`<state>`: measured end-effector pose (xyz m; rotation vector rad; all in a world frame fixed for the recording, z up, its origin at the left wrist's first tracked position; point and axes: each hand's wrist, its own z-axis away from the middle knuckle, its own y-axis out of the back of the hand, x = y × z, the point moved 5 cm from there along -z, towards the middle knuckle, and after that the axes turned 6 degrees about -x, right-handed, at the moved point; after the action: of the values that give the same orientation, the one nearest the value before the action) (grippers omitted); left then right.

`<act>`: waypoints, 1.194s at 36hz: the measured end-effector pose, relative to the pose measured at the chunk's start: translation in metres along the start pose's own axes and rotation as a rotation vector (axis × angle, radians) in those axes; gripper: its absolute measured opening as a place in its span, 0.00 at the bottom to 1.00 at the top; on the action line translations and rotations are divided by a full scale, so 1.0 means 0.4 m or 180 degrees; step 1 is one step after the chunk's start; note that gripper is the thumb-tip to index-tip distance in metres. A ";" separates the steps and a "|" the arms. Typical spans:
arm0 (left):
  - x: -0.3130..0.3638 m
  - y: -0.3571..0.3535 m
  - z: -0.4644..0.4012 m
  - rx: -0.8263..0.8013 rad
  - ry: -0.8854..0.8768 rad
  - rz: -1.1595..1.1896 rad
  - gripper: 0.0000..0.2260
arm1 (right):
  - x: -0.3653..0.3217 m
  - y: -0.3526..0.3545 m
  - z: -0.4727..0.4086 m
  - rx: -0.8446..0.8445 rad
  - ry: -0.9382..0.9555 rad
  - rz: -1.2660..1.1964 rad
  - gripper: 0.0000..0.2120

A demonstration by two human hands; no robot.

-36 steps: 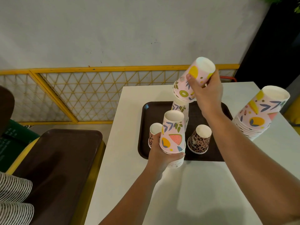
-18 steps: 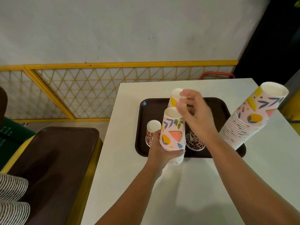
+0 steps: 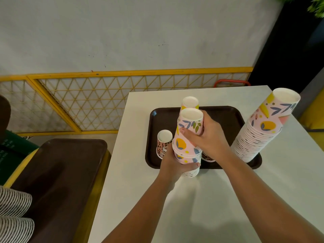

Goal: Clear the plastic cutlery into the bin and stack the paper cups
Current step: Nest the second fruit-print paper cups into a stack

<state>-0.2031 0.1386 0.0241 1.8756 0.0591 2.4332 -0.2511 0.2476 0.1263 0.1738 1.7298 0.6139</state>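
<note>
White table (image 3: 219, 207) carried a brown tray (image 3: 226, 116); a second brown tray (image 3: 57, 172) lay left of it, off the table. Left hand (image 3: 175, 165) curled round the base of a short stack of upturned fruit-print cups (image 3: 188, 155), fingers wrapping the rims, thumb across the front. Right hand (image 3: 208, 139) gripped the top cup (image 3: 191, 123), fingertips pressed on its near wall, pushing it down over the stack. Judgement: the step goes well if the cup is kept square to the stack and pressed straight down while the left hand braces the bottom; a tilt would jam the rim. Counts: one tall leaning stack (image 3: 261, 132) on the tray right of the right hand, cups too many to count; one held stack; one fruit-print cup (image 3: 190, 102) standing beyond the fingers; two leopard-print cups, one (image 3: 164, 142) left of the left fingers, one (image 3: 207, 156) mostly hidden under the right wrist. No cutlery or bin visible.
</note>
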 end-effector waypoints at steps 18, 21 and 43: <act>-0.023 0.023 -0.015 0.0059 0.0167 0.0201 0.34 | -0.077 0.141 -0.171 0.1386 0.0363 -0.0828 0.21; -0.021 0.023 -0.020 0.0058 0.0149 0.0175 0.33 | -0.045 0.121 -0.198 0.1341 0.0327 -0.0626 0.24; 0.005 0.004 -0.025 0.0080 0.0020 0.0250 0.33 | -0.004 0.021 -0.030 0.0067 0.0078 -0.0032 0.30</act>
<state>-0.2134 0.1373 0.0236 1.9160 0.0168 2.5007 -0.2637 0.2502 0.1334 0.1730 1.7604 0.5929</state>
